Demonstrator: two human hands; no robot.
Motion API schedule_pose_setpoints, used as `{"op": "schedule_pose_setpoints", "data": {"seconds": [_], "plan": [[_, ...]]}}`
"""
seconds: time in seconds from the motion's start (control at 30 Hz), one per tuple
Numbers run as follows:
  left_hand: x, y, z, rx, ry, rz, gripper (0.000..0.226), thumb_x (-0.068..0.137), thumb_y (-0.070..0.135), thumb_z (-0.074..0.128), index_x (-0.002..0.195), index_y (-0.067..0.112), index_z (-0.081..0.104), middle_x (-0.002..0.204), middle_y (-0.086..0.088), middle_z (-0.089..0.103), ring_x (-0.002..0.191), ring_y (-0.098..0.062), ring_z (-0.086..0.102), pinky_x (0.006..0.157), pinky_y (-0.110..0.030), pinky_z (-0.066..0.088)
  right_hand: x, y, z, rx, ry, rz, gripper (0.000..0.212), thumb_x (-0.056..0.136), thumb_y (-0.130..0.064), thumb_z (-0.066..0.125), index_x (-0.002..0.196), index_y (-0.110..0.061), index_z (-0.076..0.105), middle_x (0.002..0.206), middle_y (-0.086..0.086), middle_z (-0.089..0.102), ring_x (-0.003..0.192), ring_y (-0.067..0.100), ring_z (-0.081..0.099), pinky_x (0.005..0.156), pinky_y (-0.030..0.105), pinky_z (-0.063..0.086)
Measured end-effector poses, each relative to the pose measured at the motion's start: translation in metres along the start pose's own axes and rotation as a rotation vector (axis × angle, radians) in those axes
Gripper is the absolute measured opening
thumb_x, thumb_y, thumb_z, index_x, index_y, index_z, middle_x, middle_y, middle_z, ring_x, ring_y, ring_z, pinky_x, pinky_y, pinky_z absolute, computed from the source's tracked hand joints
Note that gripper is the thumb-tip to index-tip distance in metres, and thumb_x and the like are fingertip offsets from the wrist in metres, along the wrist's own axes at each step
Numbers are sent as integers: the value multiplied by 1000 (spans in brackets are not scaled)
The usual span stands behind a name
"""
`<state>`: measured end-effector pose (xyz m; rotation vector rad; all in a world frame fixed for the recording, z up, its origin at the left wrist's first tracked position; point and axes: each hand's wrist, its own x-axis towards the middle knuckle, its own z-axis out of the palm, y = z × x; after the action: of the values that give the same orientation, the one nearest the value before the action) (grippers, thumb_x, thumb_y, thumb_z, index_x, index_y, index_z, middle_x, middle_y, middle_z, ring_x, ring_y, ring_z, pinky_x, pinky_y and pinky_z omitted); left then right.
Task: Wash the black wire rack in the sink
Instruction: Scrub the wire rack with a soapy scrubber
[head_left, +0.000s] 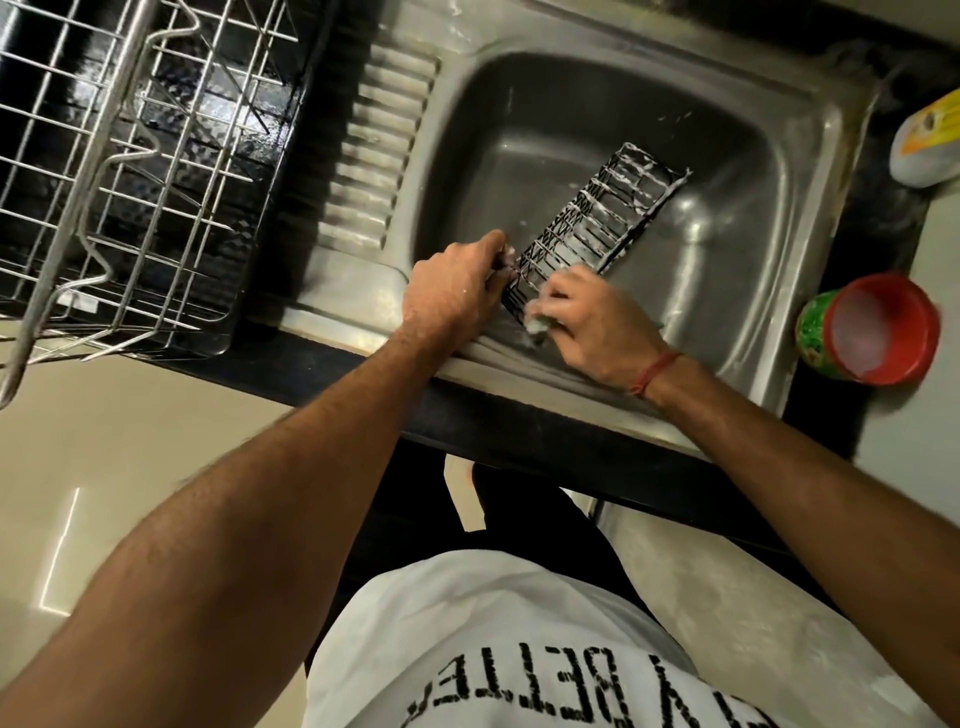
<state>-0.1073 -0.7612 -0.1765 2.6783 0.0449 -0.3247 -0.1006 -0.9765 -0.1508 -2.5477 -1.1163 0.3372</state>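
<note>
The black wire rack (597, 213) stands tilted in the steel sink (727, 270), its far end down in the basin and its wires coated in white suds. My left hand (452, 291) grips the rack's near left edge at the sink's front rim. My right hand (597, 322) holds a soapy scrub pad (537, 323) pressed against the rack's near end.
A large steel wire dish rack (130, 171) fills the dark counter at the left, beside the sink's ribbed drainboard (379, 150). A red-rimmed green tub (872, 330) with white soap sits right of the sink. A white and yellow bottle (930, 140) lies further back.
</note>
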Motion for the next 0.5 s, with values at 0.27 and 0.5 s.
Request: {"op": "schedule_pose_setpoints", "data": {"seconds": [0.27,0.5], "plan": [[-5,3,-8,-75,-15,68,18,112,34,48,129,29,42,128,-2,66,96,-35,70,76,-55,60,-21,-2,10,287,320,682,18,96,-10,70,112,-15,74,123,-1,65,107,10,60,102,31,52],[-10,19,3,-275,66,134,23,111,40,52,129,26,56,125,0,60,108,-29,64,85,-49,57,-5,12,9,1337,359,1080,10,108,-15,56,116,-10,61,126,18,67,111,30,72,80,49,65]]}}
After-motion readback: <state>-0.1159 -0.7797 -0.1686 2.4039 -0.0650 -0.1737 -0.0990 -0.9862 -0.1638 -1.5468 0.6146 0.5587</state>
